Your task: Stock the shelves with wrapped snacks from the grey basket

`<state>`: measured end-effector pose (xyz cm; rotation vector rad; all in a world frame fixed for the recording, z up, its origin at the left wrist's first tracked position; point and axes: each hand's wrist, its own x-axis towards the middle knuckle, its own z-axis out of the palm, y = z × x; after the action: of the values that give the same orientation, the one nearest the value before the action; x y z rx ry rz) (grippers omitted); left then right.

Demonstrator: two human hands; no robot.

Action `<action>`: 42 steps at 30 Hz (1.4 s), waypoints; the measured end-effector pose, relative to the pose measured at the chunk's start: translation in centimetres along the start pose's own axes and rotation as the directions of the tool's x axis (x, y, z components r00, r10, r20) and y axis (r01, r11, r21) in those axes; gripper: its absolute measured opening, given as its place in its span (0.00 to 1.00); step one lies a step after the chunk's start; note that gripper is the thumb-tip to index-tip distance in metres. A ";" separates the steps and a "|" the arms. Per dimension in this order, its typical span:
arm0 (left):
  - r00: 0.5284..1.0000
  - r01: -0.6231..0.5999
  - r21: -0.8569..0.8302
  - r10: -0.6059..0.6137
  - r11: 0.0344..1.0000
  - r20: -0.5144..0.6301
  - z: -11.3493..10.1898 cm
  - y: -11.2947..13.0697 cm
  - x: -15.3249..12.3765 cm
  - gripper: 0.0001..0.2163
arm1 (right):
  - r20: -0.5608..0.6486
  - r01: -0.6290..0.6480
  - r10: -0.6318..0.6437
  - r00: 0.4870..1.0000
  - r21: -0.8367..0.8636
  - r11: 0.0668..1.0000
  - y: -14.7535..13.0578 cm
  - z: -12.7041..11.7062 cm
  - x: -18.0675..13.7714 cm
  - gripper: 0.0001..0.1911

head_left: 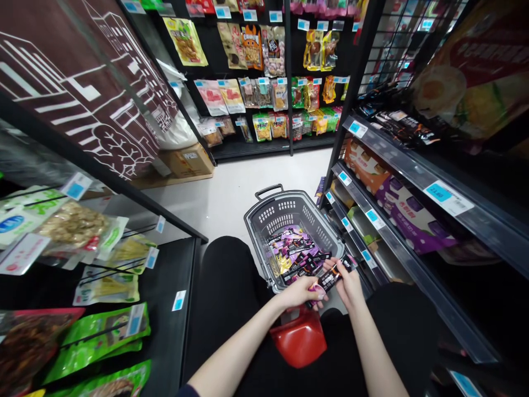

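- Both hands meet just in front of the knees: the left hand and the right hand are each closed on one small bundle of dark packets, fingers curled round its ends.
- That bundle hangs over the near right corner of a grey basket, just above its rim.
- Below the wrists a red stool shows between black trousers.
- The basket stands on the floor straight ahead with its handle folded down at the far end. A heap of purple and black loose packets lies in its bottom.
- To the left, close by, a black rack carries hanging green bags and a clear bag of nuts, with blue price tags clipped on the hooks.
- To the right, grey-edged shelves run away in tiers and carry blue price labels. A purple carton and an orange carton lie on them.
- The pale floor of the narrow aisle is smooth and lightly glossy.
- Further left a brown panel bears a white line drawing, and a cardboard box sits at its foot.
- At the aisle's far end a black wall rack is hung with rows of snack bags.
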<state>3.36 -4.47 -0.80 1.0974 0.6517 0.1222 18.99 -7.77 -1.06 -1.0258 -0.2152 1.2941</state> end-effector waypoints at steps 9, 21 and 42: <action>0.998 0.034 0.076 -0.037 0.997 0.049 -0.3 -1.3 0.2 0.24 | 0.037 0.043 -0.044 0.998 0.011 0.999 -0.5 -0.5 -0.4 0.18; 0.998 0.038 -0.014 -0.038 0.999 0.045 0.3 -1.5 0.5 0.23 | 0.058 0.038 -0.037 0.998 -0.022 0.999 -1.2 -1.0 -1.0 0.19; 0.836 0.372 0.586 0.015 0.720 -0.549 -3.6 0.9 -2.0 0.11 | -0.029 0.110 -0.171 0.985 -0.656 0.746 -2.1 1.2 8.2 0.22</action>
<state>-0.04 -1.99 -0.28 1.7238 1.3764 -0.0062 22.26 0.05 -2.06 -1.6261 -0.7065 1.0385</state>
